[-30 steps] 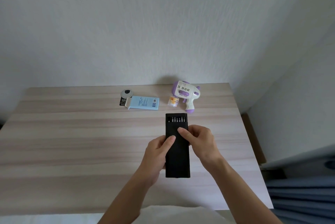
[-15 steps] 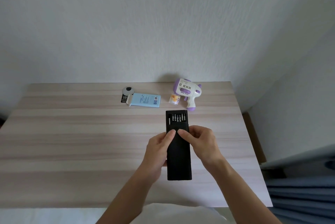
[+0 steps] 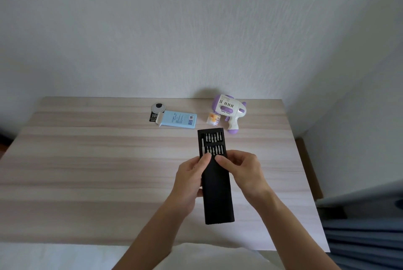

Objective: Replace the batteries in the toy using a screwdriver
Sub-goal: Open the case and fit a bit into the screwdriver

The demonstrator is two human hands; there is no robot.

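Head view looks down on a pale wooden table (image 3: 87,160) set against a white wall, with 2 bare hands meeting over a long black sleeve (image 3: 218,202) that lies on the table near its right edge, lengthwise from the near edge toward the far edge. The left hand (image 3: 190,182) grips the sleeve along its left side, fingers curled against that edge and the thumb laid flat on top, its tip at the sleeve's far mouth. The right hand (image 3: 243,171) holds the sleeve from the right side, fingers curled down round the right edge and the thumb tip pressed on top at the same mouth, just beside the left thumb. A black tray (image 3: 200,136) stands out of the sleeve's far end; it carries 2 rows of small metal bits (image 3: 214,137) and, along its left side, a slim grey screwdriver shaft (image 3: 203,146). Neither hand touches the bits or the shaft. Beyond the tray, near the far right corner of the table, the white and purple toy (image 3: 230,109) shaped like a pistol lies on its side, handle pointing toward the tray and apart from it. A small orange and white container (image 3: 213,119) sits just left of the toy. Further left along the far edge lies a light blue box (image 3: 178,119) with its end flap open, and touching its left end a black card (image 3: 153,116) with a grey disc (image 3: 158,107) at its top.
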